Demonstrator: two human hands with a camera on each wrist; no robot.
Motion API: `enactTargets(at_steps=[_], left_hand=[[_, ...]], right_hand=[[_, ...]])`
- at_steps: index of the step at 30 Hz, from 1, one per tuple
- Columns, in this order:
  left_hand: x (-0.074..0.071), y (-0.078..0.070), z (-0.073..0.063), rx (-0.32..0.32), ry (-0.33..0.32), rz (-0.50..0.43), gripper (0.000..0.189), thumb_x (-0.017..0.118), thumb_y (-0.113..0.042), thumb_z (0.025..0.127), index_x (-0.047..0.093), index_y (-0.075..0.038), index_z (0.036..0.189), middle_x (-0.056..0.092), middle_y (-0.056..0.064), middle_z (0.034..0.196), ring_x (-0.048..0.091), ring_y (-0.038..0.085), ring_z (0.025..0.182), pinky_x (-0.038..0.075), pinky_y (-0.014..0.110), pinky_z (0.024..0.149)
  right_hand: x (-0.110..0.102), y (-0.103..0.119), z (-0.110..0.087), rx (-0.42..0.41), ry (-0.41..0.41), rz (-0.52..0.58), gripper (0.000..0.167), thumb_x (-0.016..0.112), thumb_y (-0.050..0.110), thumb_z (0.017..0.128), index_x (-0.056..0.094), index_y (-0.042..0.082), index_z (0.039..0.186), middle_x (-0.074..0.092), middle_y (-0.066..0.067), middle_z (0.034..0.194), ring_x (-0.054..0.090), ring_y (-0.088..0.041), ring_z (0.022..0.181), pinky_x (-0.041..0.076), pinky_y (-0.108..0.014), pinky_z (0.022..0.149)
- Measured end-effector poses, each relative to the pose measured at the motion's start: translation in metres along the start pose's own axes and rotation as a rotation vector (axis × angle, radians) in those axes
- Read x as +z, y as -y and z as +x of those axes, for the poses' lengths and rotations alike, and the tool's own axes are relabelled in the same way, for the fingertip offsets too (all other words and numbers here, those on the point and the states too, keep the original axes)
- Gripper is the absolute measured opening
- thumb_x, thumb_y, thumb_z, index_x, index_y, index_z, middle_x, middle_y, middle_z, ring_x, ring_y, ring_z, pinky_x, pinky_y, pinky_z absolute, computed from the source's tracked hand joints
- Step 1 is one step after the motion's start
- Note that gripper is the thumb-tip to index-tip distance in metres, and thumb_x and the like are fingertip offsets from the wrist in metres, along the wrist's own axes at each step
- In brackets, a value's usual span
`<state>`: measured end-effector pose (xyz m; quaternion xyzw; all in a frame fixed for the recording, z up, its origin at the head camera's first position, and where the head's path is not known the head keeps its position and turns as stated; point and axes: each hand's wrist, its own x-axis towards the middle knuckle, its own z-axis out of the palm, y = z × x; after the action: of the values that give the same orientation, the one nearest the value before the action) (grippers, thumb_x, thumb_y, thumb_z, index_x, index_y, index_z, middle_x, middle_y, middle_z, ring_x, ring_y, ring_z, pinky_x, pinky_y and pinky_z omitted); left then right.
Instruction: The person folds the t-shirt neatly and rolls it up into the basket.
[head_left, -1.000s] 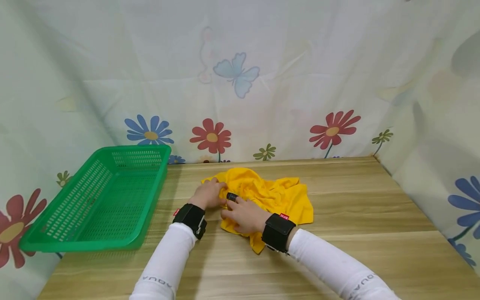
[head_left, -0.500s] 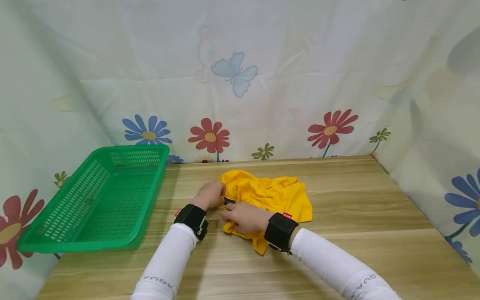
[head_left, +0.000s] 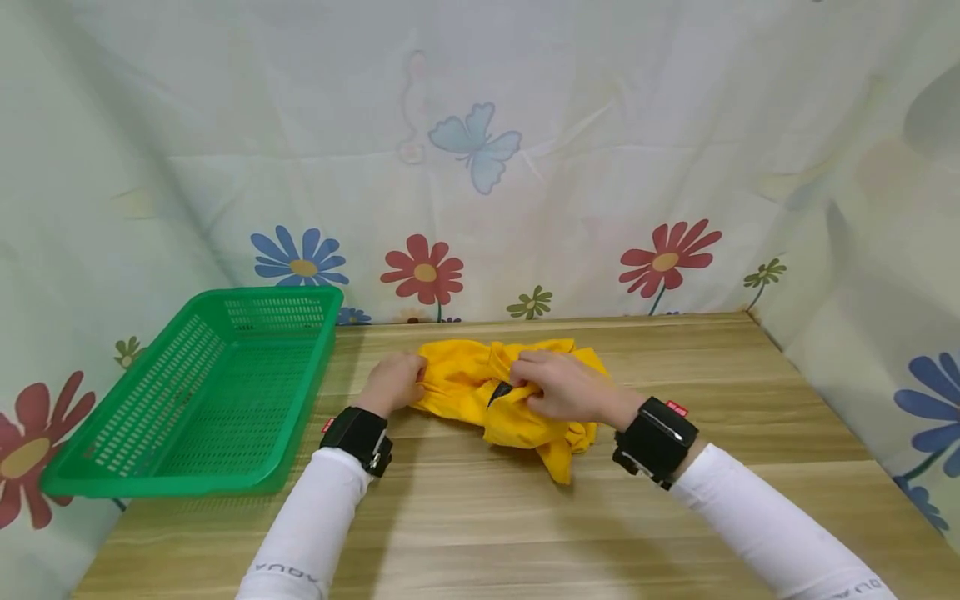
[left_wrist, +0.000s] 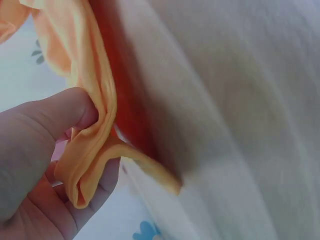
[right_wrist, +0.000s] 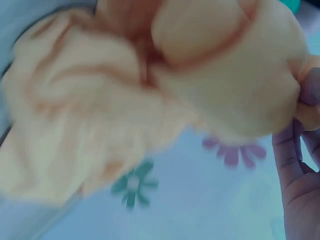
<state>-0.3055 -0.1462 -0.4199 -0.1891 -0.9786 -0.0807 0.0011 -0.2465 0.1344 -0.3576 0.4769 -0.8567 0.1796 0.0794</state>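
A crumpled yellow garment [head_left: 457, 387] of soft cloth, bearing a small black patch [head_left: 498, 391], is bunched on the wooden table between both hands. At its left end my left hand [head_left: 393, 382] grips the edge. The left wrist view shows the thumb [left_wrist: 75, 107] and fingers pinching a folded, hemmed band of the cloth. Farther right, my right hand [head_left: 566, 386] pinches a gathered part, with the cloth stretched between the two hands. In the blurred right wrist view, the right fingers [right_wrist: 287, 160] appear at the cloth's right edge. A pointed corner hangs down toward the front.
A green plastic basket [head_left: 300, 442] with slotted walls stands at the table's left. Flower-printed curtains [head_left: 570, 192] close off the back and both sides. Wood-grain tabletop [head_left: 465, 525] stretches in front of the cloth and to its right.
My right hand has moved right and slightly up, drawing the cloth and black patch with it. My left hand has shifted slightly left, and the garment now stretches between them.
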Motion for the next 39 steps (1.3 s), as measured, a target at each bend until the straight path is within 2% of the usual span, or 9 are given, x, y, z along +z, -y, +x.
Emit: enactTargets(at_steps=[7,13,16,20,23,26,32,39], left_hand=[[-0.026,0.007,-0.007,-0.048,-0.055,-0.007,0.017,0.069,-0.008,0.077,0.053,-0.008,0.074,0.046,0.003,0.065,0.047,0.022,0.062,0.033,0.029,0.055],[-0.055,0.014,-0.017,-0.080,-0.176,-0.003,0.017,0.069,-0.011,0.078,0.053,-0.008,0.073,0.045,0.006,0.066,0.047,0.025,0.062,0.033,0.031,0.055],[-0.068,0.017,-0.024,-0.090,-0.239,-0.003,0.016,0.068,-0.011,0.079,0.054,-0.007,0.074,0.046,0.008,0.069,0.047,0.026,0.064,0.034,0.032,0.054],[-0.085,0.022,-0.033,-0.119,-0.299,-0.012,0.014,0.066,-0.013,0.081,0.055,-0.006,0.077,0.049,0.009,0.073,0.048,0.027,0.067,0.036,0.034,0.057],[-0.099,0.025,-0.038,-0.133,-0.342,-0.034,0.012,0.065,-0.013,0.082,0.057,-0.005,0.081,0.052,0.011,0.077,0.049,0.028,0.069,0.038,0.036,0.059],[-0.116,0.024,-0.042,-0.131,-0.392,-0.053,0.012,0.064,-0.013,0.083,0.057,-0.004,0.085,0.053,0.013,0.080,0.049,0.029,0.070,0.040,0.037,0.060],[-0.146,0.013,-0.048,-0.127,-0.484,-0.066,0.010,0.059,-0.013,0.083,0.056,-0.004,0.086,0.052,0.014,0.082,0.048,0.031,0.071,0.041,0.039,0.061],[-0.168,0.007,-0.050,-0.135,-0.515,-0.080,0.011,0.057,-0.013,0.085,0.056,-0.002,0.088,0.052,0.016,0.084,0.048,0.031,0.075,0.042,0.040,0.063]], right_hand=[[-0.051,-0.027,-0.029,0.076,-0.175,-0.105,0.024,0.074,-0.001,0.073,0.059,0.009,0.089,0.056,0.000,0.081,0.050,-0.012,0.070,0.051,-0.026,0.064],[-0.088,-0.048,-0.044,0.134,-0.307,-0.164,0.030,0.076,-0.008,0.069,0.057,0.007,0.087,0.054,-0.002,0.079,0.048,-0.012,0.069,0.049,-0.028,0.062],[-0.106,-0.057,-0.051,0.181,-0.383,-0.168,0.029,0.074,-0.011,0.070,0.056,0.004,0.087,0.055,-0.004,0.080,0.048,-0.012,0.069,0.046,-0.017,0.064],[-0.127,-0.066,-0.065,0.331,-0.453,-0.105,0.022,0.068,-0.010,0.076,0.056,0.001,0.090,0.056,-0.007,0.083,0.047,-0.007,0.068,0.039,-0.004,0.066],[-0.138,-0.072,-0.074,0.434,-0.470,-0.043,0.018,0.065,-0.007,0.080,0.055,0.001,0.092,0.055,-0.008,0.085,0.047,-0.004,0.068,0.039,-0.002,0.067],[-0.146,-0.076,-0.078,0.478,-0.480,0.006,0.016,0.064,-0.006,0.082,0.055,0.001,0.093,0.054,-0.005,0.088,0.047,-0.005,0.069,0.040,-0.003,0.065],[-0.164,-0.074,-0.077,0.488,-0.515,0.088,0.014,0.060,-0.005,0.084,0.054,0.000,0.095,0.053,0.008,0.087,0.051,-0.005,0.067,0.044,-0.006,0.064],[-0.189,-0.070,-0.069,0.509,-0.520,0.050,0.013,0.058,-0.002,0.085,0.052,0.002,0.095,0.054,0.004,0.082,0.050,-0.006,0.064,0.042,-0.009,0.059]])
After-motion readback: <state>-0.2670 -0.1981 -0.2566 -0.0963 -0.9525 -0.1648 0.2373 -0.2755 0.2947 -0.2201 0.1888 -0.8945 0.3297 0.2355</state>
